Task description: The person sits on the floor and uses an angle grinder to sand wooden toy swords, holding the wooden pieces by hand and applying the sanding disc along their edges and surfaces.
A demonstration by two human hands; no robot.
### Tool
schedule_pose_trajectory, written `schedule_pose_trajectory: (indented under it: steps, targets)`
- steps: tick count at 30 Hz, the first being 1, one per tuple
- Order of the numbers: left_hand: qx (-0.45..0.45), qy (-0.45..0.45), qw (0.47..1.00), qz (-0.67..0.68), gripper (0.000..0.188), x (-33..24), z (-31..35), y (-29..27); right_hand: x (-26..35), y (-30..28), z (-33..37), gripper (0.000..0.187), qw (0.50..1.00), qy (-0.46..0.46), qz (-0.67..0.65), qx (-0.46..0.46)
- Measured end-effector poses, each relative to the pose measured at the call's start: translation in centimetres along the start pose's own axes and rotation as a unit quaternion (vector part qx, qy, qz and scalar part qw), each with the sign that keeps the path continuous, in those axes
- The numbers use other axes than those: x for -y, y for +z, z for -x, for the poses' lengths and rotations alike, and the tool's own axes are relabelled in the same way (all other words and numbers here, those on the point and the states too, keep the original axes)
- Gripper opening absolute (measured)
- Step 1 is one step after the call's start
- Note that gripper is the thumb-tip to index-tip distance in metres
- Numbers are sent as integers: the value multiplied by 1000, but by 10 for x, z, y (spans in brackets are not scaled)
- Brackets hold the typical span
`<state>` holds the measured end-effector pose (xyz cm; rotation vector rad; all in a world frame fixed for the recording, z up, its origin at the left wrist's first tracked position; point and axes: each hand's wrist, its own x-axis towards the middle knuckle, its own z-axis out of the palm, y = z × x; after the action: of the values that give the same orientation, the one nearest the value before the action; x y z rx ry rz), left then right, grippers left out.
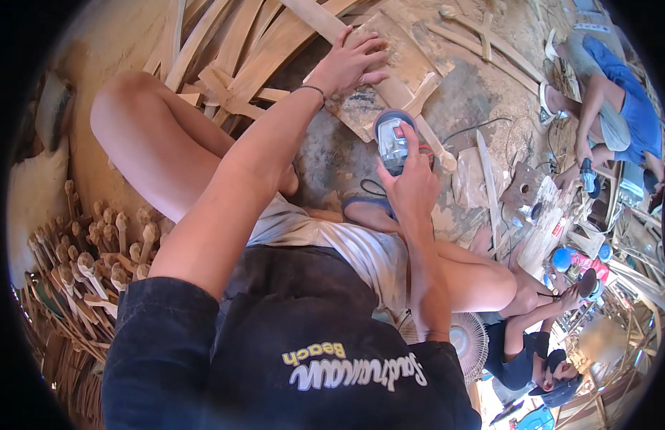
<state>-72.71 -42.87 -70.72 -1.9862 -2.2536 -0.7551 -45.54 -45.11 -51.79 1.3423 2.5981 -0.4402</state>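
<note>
My right hand (416,183) is closed round the body of a handheld electric sander (394,143). It has a grey and clear-looking housing and a round dark pad at its far end. Farther off and to the left, my left hand (352,63) lies with its fingers spread over a pale wooden piece (393,89). That piece rests on a dusty wooden board (347,111), and the sander's pad is close to its near side. A crosswise wooden part (422,93) joins or overlaps it; I cannot tell which.
Curved wooden slats (235,43) are piled at the far left. Many knob-ended wooden rods (96,244) stand at the left. To the right, one co-worker (619,107) holds a power tool (588,175); another person (522,344) sits near a fan (468,344). A cord (483,123) crosses the floor.
</note>
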Motion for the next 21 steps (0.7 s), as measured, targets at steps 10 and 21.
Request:
schedule_pose_trajectory:
  steps: [10,21]
  targets:
    - [-2,1,1000,-13,57,-2,0,-3,6,-1,1,89,1000,13,14,8]
    - [-5,-7,1000,-12,56,-4,1,-4,12,-1,0,101,998,33,34,42]
